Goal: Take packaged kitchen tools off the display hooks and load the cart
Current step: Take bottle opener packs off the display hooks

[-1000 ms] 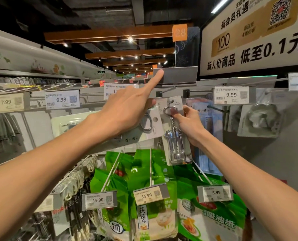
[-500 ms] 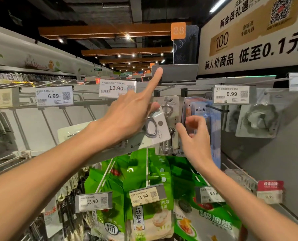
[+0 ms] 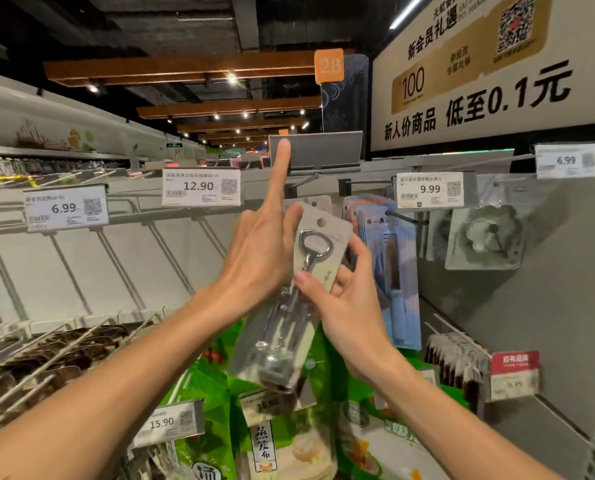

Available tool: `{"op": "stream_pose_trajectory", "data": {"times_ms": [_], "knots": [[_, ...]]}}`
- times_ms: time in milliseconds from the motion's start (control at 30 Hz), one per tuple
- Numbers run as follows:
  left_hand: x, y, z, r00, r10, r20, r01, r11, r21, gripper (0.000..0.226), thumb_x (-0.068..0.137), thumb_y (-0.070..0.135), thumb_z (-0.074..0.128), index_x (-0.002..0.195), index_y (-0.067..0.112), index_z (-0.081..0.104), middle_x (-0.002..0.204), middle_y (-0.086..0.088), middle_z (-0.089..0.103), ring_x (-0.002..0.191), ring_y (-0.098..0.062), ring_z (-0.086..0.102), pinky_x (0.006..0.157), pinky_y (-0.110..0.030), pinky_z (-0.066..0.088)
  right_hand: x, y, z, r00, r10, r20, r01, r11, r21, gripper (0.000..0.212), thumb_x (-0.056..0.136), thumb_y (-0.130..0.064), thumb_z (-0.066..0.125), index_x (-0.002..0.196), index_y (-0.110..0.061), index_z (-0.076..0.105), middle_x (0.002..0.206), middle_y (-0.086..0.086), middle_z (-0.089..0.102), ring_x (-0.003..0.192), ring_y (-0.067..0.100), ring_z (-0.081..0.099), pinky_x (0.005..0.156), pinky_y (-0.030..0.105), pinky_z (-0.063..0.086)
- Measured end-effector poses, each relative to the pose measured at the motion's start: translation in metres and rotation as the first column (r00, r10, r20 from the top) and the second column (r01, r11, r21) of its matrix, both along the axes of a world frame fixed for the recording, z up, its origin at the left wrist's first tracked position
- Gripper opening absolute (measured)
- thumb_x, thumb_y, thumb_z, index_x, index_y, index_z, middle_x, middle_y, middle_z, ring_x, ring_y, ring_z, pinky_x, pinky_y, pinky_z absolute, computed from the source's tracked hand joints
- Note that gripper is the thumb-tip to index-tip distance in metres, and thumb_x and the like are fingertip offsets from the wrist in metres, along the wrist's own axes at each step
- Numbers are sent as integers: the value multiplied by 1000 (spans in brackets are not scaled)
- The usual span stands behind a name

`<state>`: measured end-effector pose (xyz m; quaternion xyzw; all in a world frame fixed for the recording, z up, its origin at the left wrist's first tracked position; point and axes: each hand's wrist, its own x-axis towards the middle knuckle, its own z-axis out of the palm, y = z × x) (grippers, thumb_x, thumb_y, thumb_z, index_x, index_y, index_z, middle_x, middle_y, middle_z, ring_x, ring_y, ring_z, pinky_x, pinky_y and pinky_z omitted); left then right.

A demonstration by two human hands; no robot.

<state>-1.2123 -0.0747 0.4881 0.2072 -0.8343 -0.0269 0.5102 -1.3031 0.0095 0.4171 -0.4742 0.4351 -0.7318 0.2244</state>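
The clear-blistered grey card holding a metal corkscrew-style opener [image 3: 285,327] was up in front of the display, apparently clear of the dark metal hook [image 3: 301,183], with its round hang hole [image 3: 321,222] showing free. The right hand [image 3: 349,306] had a pinching grip on it, thumb across the front and fingers behind the card's right edge. The left hand [image 3: 258,251] held its index finger [image 3: 278,174] straight up against the grey hinged label flap [image 3: 324,148]. Its thumb lay on the card's upper left edge and its other fingers were hidden, so whether that grip clamped the card could not be told. The pack's long axis ran steeply, leaning: hole end up and to the right, heavy blister end down and to the left, face toward the camera. To finish well, the flap likely needed to stay lifted until the card was fully away. The pack could then be lowered bottom-first toward the cart, which was out of view.
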Motion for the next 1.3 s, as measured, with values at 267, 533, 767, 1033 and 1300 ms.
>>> {"op": "stream_pose_trajectory", "data": {"times_ms": [267, 533, 767, 1033, 1300], "knots": [[-4, -15, -3, 997, -20, -78, 14, 997, -71, 69, 105, 16, 42, 157, 31, 0, 47, 12, 41, 44, -6, 49, 39, -15, 31, -33, -6, 25, 986, -43, -163, 46, 999, 15, 59, 88, -7, 71, 129, -28, 34, 106, 4, 72, 89, 14, 74, 87, 42, 59], [5, 2, -56, 992, -80, -95, 93, 985, 148, 89, 98, 39, 56, 147, 56, -16, 105, 12, 60, 59, -6, 65, 59, -15, 54, -52, -31, 3, 975, -92, -203, 101, 994, 31, 55, 88, -20, 73, 127, -42, 41, 105, 8, 70, 85, 20, 73, 77, 42, 60], [7, -21, -94, 985, -101, 136, 56, 951, 304, 64, 89, 32, 72, 147, 32, 43, 144, 7, 53, 125, -16, 56, 107, -40, 46, -63, -39, -10, 885, -173, -431, 214, 976, 47, 75, 83, -31, 78, 143, -40, 35, 116, -9, 62, 102, 10, 64, 95, 39, 53], [-8, -40, -88, 988, -1, 156, -63, 912, 406, 61, 85, 29, 77, 140, 21, 51, 131, -2, 64, 111, -21, 64, 96, -37, 51, -78, -64, -6, 840, -144, -523, 217, 973, 80, 91, 78, -20, 83, 150, -31, 29, 93, -14, 59, 83, -8, 57, 76, 16, 45], [3, -39, -82, 970, -34, 242, -73, 904, 421, 62, 91, 26, 70, 147, 24, 43, 137, -4, 60, 105, -15, 65, 101, -42, 51, -88, -50, -14, 787, -171, -592, 316, 937, 148, 75, 89, -32, 71, 151, -32, 26, 121, 4, 60, 111, 19, 57, 98, 38, 46]]}}
